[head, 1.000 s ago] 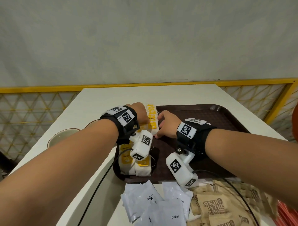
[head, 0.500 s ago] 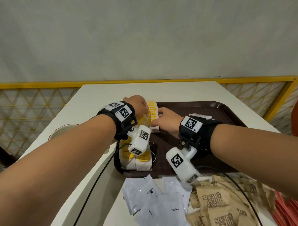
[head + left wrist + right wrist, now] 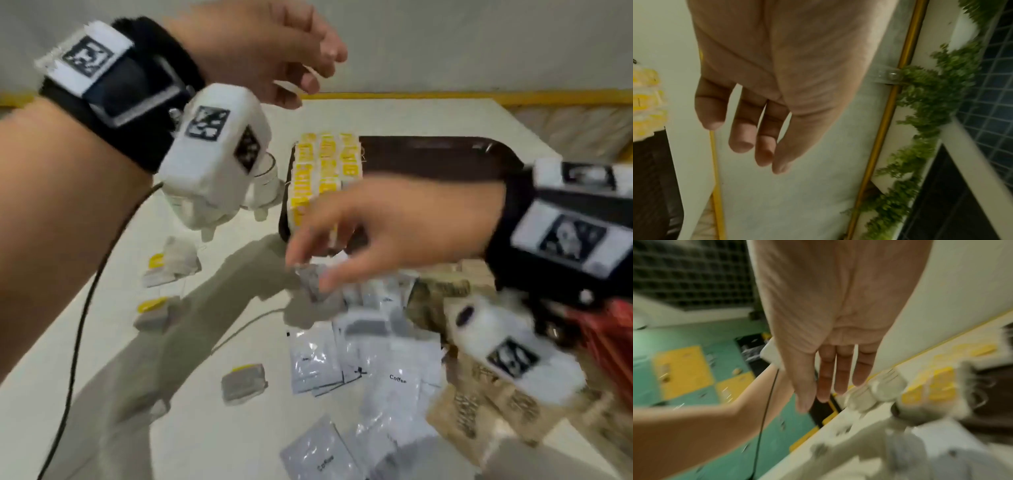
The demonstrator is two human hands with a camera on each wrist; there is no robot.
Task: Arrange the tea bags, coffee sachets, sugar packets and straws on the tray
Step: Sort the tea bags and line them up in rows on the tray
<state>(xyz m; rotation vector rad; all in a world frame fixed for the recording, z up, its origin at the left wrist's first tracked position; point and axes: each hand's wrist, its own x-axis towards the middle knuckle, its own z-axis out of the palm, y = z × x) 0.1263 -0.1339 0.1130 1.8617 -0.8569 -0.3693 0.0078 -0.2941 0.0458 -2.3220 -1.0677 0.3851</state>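
Tray [image 3: 445,154] right half bare — sachets [image 3: 387,370] crowd approach.

White table [image 3: 212,425]; tray [image 3: 445,157], sachets [image 3: 390,387], tea bags [image 3: 243,380]

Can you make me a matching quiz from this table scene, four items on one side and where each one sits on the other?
Items:
1. tea bag rows
2. coffee sachets
3. sugar packets
4. loose tea bag

Places:
A. on the table, right of the coffee pile
B. on the tray's left end
C. alone on the table, left of the coffee pile
D. piled on the table in front of the tray

Pairs: 1-B, 2-D, 3-A, 4-C
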